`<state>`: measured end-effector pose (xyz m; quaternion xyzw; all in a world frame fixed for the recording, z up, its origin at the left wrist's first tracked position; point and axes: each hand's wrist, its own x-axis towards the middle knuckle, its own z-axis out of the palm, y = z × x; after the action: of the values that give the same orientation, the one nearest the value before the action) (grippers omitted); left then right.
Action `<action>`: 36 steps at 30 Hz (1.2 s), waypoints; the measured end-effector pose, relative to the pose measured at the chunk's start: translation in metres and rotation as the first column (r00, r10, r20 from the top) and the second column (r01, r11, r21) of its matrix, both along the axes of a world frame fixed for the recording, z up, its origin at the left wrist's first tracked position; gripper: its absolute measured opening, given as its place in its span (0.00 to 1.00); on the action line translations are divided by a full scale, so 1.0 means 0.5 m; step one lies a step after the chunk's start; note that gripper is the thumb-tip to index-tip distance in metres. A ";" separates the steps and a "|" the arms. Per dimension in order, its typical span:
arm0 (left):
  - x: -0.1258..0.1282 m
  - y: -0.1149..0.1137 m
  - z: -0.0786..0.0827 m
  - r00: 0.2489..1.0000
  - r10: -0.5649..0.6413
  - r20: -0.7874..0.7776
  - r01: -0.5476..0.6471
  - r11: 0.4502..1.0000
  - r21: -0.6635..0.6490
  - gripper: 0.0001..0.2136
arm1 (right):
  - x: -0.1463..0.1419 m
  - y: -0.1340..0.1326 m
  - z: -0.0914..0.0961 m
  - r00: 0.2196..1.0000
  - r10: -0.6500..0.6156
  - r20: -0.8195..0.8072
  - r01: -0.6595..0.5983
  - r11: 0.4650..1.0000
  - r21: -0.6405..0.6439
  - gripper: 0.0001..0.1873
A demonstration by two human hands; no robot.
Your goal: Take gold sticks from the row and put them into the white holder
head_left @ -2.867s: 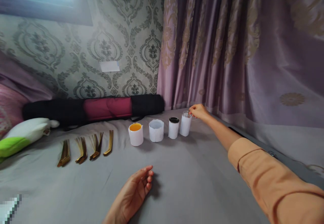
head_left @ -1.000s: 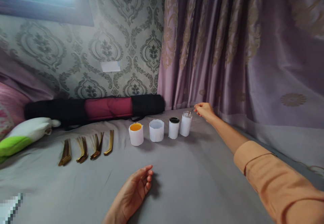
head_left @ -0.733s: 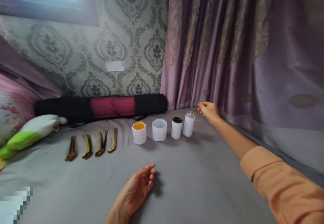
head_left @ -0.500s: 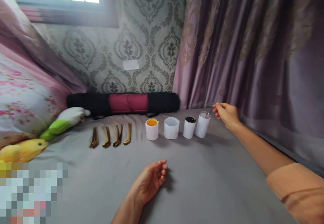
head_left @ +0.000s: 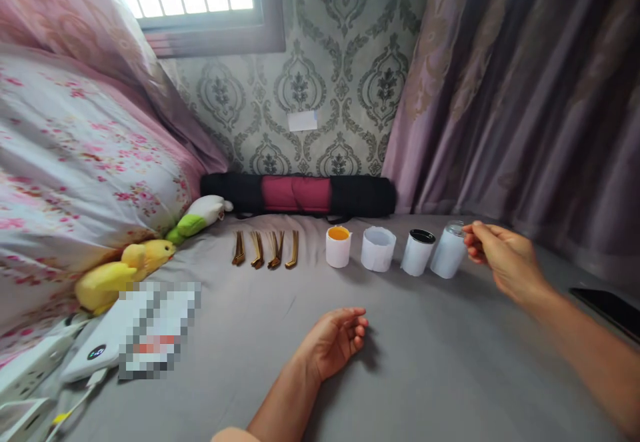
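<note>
My right hand (head_left: 505, 259) is at the top of the rightmost white-wrapped clear jar (head_left: 449, 252), thumb and fingertips pinched together by its rim. What the pinch holds, if anything, is hidden. Left of that jar stand a white-wrapped dark-rimmed can (head_left: 418, 254), a wide whitish cup (head_left: 378, 252) and a white-wrapped cup with an orange inside (head_left: 338, 249). Several small bundles of thin gold-coloured pieces (head_left: 275, 250), bent at their near ends, lie in a row further left. My left hand (head_left: 337, 342) rests on the grey sheet, fingers loosely curled and apart, holding nothing.
A black and dark-red roll (head_left: 297, 193) lies along the wall. Soft toys (head_left: 145, 259), a white power bank (head_left: 95, 349) and a power strip (head_left: 30, 369) are at left. A dark phone (head_left: 610, 309) lies at right, near the curtain (head_left: 500, 129).
The view has swung left, so everything sits further right in it. My right hand has come closer to the rightmost jar's rim. Thin pieces seen at its mouth before no longer show.
</note>
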<state>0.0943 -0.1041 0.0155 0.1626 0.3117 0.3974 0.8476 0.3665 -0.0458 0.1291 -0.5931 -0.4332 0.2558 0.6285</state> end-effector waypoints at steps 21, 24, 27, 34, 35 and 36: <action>-0.002 0.004 0.005 1.000 -0.011 -0.022 0.010 1.000 -0.010 0.11 | -0.147 -0.016 -0.137 0.940 0.274 -0.203 -0.302 0.946 -0.119 0.16; -0.002 0.003 0.004 1.000 -0.012 -0.017 0.012 1.000 -0.012 0.10 | -0.170 -0.016 -0.157 0.934 0.295 -0.204 -0.326 0.934 -0.145 0.17; -0.002 0.003 0.005 1.000 -0.005 -0.018 0.005 1.000 -0.009 0.10 | -0.193 -0.017 -0.181 0.935 0.307 -0.179 -0.337 0.924 -0.179 0.17; -0.010 0.007 0.008 0.999 0.028 -0.021 -0.027 1.000 0.012 0.10 | -0.219 -0.019 -0.241 0.926 0.377 0.022 -0.362 0.903 -0.231 0.20; -0.011 0.008 0.007 0.999 0.032 -0.021 -0.032 0.999 0.016 0.10 | -0.220 -0.020 -0.246 0.923 0.380 0.065 -0.356 0.906 -0.229 0.21; -0.012 0.009 0.006 0.999 0.036 -0.019 -0.035 0.999 0.020 0.10 | -0.220 -0.021 -0.250 0.919 0.380 0.107 -0.349 0.909 -0.226 0.21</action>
<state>0.0883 -0.0993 0.0187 0.1695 0.3188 0.4138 0.8357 0.2566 -0.0561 0.0040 -0.5799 -0.5538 0.3666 0.4718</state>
